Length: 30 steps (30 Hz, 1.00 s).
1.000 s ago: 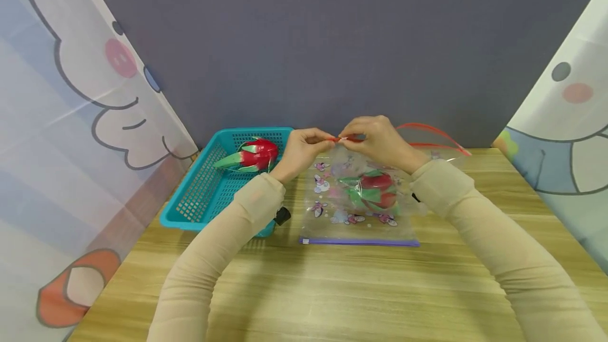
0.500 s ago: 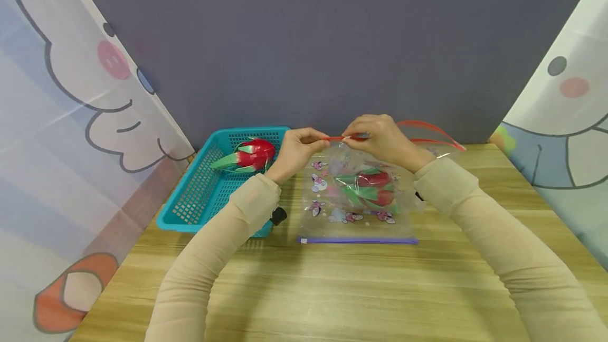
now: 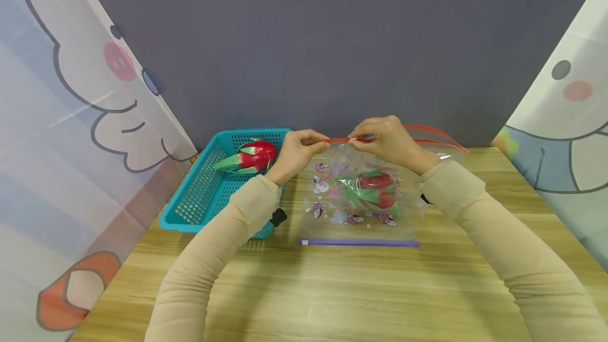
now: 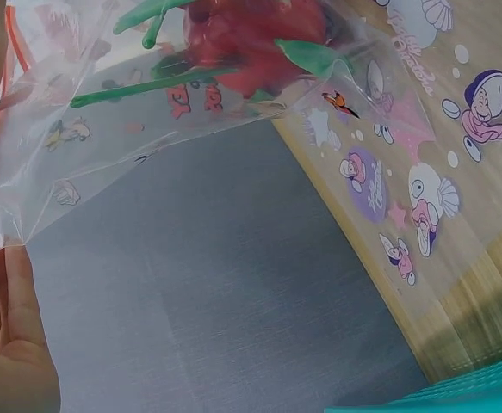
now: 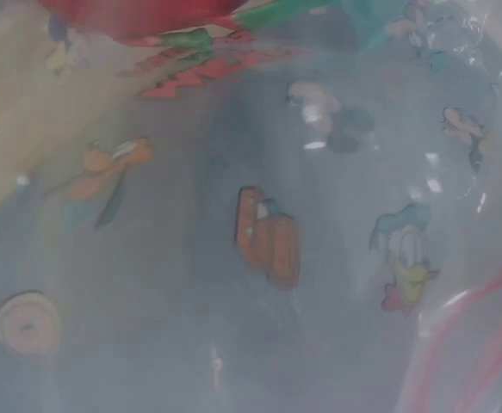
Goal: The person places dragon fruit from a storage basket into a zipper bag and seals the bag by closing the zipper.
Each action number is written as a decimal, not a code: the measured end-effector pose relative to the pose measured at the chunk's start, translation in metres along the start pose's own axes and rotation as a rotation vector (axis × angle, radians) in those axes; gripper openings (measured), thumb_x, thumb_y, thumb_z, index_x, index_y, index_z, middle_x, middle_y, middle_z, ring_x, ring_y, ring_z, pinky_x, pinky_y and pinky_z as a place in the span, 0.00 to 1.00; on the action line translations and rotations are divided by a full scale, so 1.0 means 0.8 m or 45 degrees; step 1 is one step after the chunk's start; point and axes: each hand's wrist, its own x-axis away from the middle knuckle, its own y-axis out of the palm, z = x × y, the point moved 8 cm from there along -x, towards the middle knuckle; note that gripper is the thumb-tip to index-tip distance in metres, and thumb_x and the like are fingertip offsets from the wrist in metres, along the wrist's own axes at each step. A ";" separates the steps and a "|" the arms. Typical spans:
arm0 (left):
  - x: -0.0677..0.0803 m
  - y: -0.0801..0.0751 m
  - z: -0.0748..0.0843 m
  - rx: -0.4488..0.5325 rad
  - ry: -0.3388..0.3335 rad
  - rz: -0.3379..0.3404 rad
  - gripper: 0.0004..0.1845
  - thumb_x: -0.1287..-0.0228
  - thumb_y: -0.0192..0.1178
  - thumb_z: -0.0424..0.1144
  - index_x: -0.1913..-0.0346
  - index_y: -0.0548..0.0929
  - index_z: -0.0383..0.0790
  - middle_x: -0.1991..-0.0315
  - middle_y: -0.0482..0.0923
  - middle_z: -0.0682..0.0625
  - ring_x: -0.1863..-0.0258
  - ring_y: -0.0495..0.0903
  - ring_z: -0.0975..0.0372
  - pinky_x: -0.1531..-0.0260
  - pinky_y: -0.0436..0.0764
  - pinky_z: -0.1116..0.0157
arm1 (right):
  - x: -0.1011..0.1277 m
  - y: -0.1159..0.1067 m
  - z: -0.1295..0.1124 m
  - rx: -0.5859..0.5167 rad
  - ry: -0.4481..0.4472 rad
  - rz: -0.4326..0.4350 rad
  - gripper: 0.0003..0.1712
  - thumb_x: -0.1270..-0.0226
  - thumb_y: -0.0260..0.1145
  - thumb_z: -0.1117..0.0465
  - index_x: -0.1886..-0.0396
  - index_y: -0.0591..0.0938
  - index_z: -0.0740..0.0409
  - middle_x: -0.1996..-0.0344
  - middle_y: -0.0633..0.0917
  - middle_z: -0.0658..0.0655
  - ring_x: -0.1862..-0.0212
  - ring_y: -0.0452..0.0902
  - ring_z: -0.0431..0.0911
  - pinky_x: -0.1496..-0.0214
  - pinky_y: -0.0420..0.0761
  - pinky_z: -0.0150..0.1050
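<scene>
My left hand (image 3: pixel 296 153) pinches the left end of the red zip strip of a clear printed zip bag (image 3: pixel 343 158). At the white slider, my right hand (image 3: pixel 387 140) pinches the same strip, a short way to the right. Beyond the right hand, the two red edges (image 3: pixel 439 132) stand apart. A red and green dragon fruit (image 3: pixel 377 179) shows through the bag's film. The left wrist view has my left hand (image 4: pixel 16 374) at the lower left edge, with the film hanging beside it. Bag film (image 5: pixel 319 344) fills the right wrist view, where the right hand cannot be seen.
Under the held bag, a second clear bag with a purple zip (image 3: pixel 358 243) lies flat on the wooden table (image 3: pixel 342 294). To the left stands a turquoise basket (image 3: pixel 190 226) with another dragon fruit (image 3: pixel 258 155) in it. A grey wall (image 3: pixel 304 46) rises behind.
My right hand has slid a little to the right along the red strip with the slider. The left hand has stayed near the left end, so the gap between the hands is wider.
</scene>
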 end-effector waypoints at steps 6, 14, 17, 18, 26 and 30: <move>0.001 -0.001 0.000 0.006 0.013 0.002 0.09 0.41 0.61 0.33 0.59 0.84 0.31 0.63 0.84 0.41 0.63 0.82 0.57 0.60 0.81 0.59 | 0.001 -0.003 0.000 0.004 -0.019 0.010 0.06 0.56 0.73 0.71 0.74 0.87 0.64 0.76 0.86 0.56 0.79 0.79 0.41 0.80 0.72 0.27; 0.000 -0.002 -0.001 -0.001 0.010 0.015 0.09 0.42 0.61 0.32 0.60 0.84 0.31 0.64 0.84 0.41 0.64 0.82 0.58 0.61 0.81 0.59 | 0.005 -0.007 0.004 0.003 0.004 0.010 0.07 0.56 0.73 0.73 0.74 0.87 0.63 0.76 0.86 0.55 0.79 0.79 0.41 0.80 0.72 0.26; 0.000 -0.002 -0.002 0.001 0.007 0.014 0.08 0.42 0.61 0.32 0.61 0.84 0.32 0.64 0.84 0.41 0.64 0.83 0.59 0.60 0.81 0.60 | 0.006 -0.008 0.005 0.009 0.030 -0.007 0.06 0.55 0.73 0.72 0.74 0.87 0.62 0.76 0.86 0.55 0.78 0.79 0.41 0.79 0.71 0.24; 0.000 -0.002 -0.003 0.002 0.005 0.013 0.08 0.42 0.61 0.32 0.61 0.84 0.32 0.64 0.84 0.41 0.64 0.82 0.59 0.59 0.81 0.59 | 0.007 -0.008 0.006 0.008 0.041 -0.014 0.06 0.55 0.73 0.71 0.74 0.87 0.62 0.75 0.86 0.55 0.78 0.79 0.40 0.79 0.70 0.24; 0.002 -0.002 -0.004 -0.009 0.000 -0.012 0.09 0.40 0.60 0.33 0.59 0.84 0.32 0.62 0.84 0.42 0.62 0.82 0.58 0.57 0.80 0.57 | 0.010 -0.011 0.009 0.037 0.063 -0.035 0.05 0.54 0.73 0.69 0.74 0.87 0.62 0.75 0.86 0.55 0.81 0.76 0.38 0.82 0.66 0.23; 0.003 -0.002 -0.002 -0.012 0.005 -0.022 0.10 0.40 0.60 0.33 0.59 0.83 0.32 0.62 0.84 0.42 0.62 0.82 0.57 0.57 0.80 0.56 | 0.011 -0.012 0.011 0.045 0.067 -0.041 0.05 0.54 0.73 0.68 0.74 0.87 0.61 0.75 0.86 0.54 0.82 0.74 0.37 0.82 0.65 0.23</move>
